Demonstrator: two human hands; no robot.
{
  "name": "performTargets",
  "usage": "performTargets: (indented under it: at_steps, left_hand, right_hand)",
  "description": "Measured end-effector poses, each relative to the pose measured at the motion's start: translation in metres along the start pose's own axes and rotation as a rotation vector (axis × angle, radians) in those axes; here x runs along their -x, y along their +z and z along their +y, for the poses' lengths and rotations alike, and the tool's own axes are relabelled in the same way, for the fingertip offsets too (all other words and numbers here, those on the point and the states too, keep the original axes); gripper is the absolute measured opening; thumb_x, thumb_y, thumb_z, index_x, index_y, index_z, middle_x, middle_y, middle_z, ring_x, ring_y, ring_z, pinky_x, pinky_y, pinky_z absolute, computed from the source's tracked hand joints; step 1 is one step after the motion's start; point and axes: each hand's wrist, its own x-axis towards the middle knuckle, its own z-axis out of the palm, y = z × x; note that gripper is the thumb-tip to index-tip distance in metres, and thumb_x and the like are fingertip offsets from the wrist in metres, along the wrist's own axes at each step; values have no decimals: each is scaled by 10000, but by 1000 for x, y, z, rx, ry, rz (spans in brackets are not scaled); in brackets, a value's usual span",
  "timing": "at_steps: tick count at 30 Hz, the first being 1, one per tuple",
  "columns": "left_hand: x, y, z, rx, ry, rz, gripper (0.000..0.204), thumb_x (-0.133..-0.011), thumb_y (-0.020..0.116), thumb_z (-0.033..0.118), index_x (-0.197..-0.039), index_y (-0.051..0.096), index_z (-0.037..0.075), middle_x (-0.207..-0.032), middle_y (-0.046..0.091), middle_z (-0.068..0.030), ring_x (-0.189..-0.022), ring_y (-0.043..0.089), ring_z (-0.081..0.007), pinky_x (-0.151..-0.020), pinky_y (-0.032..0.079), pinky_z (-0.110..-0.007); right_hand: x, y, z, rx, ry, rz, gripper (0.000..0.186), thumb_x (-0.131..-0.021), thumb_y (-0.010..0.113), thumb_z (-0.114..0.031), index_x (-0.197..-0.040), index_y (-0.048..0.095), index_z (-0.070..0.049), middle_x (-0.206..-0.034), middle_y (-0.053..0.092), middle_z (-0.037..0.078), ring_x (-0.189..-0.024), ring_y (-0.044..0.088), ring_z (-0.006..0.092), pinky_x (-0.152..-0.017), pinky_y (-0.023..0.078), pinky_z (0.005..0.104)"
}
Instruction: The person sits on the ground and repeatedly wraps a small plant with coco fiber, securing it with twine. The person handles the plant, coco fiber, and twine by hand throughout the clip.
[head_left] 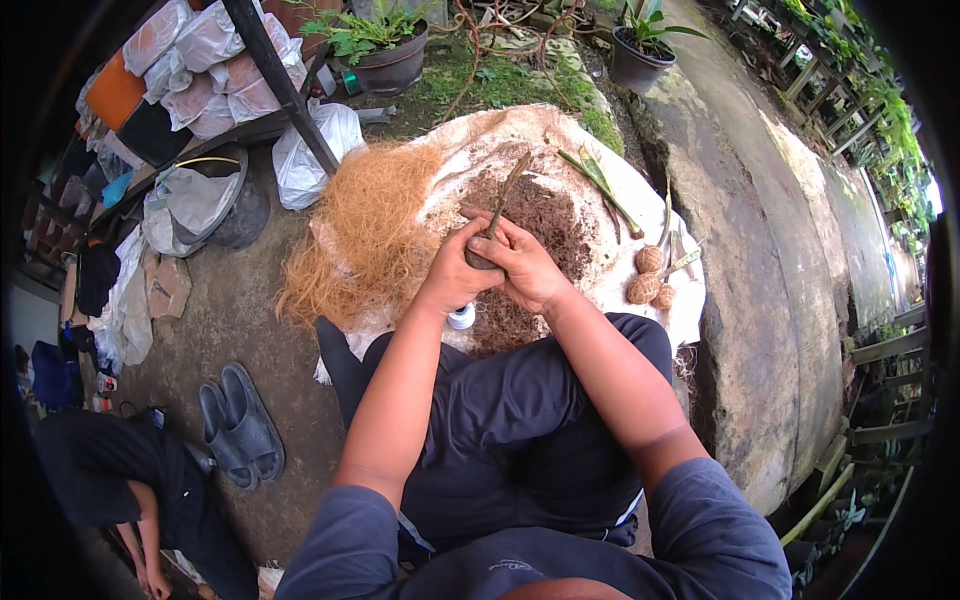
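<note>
Both my hands are closed around a dark soil ball point(480, 258) with a thin plant stem point(508, 186) rising from it. My left hand point(452, 268) cups its left side. On the other side my right hand point(527, 264) presses, its thumb across the top. Loose brown soil point(548, 225) lies beneath and beyond them on a white sheet point(665, 215). A heap of tan coconut fibre point(375, 215) spreads to the left. Partly hidden by my left forearm is a small white round object point(462, 318), its kind unclear.
Several brown wrapped plant balls point(648, 260) sit at the sheet's right, near cut green leaves point(598, 185). Potted plants point(390, 65) stand beyond. Grey slippers point(242, 425) lie at left, above another person point(150, 500) bending down. Bagged goods point(215, 70) fill a shelf far left.
</note>
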Motion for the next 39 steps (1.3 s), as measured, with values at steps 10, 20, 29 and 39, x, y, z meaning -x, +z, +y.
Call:
performTargets:
  at_steps: [10,20,29,39]
  left_hand:
    - [-5,2,4,-528,272,226,645,-738,858,148,-1352,666,93,-1348,593,-101,-1248,543,-259,-1079,441,-421]
    - [-7,-4,-5,-541,104,192,600,-1012,651,396,-1525,524,111,-1592,359,-131,-1437,389,-293,-1191,318,-433]
    - [-11,21,0,-77,97,168,465,-1098,556,280,-1492,526,33,-1389,562,-115,-1331,545,-232,-1124,416,-349]
    - [-12,-8,2,68,175,369,236,-1023,695,223,-1069,731,-5,-1289,623,-78,-1220,578,-186,-1089,413,-359]
  right_hand:
    - [-3,2,11,-178,-37,84,678,-1048,649,-338,-1600,315,-131,-1445,546,103,-1296,575,216,-1021,543,430]
    - [-3,-3,3,-66,21,243,285,-1083,577,-288,-1239,600,-50,-1132,652,68,-1006,667,164,-891,585,378]
    - [-11,-11,10,92,-240,301,279,-1058,610,-197,-1255,600,0,-1068,659,47,-905,643,110,-780,556,290]
    - [-6,1,-8,622,-299,305,448,-899,805,-202,-1239,612,17,-1095,690,76,-972,656,133,-881,543,295]
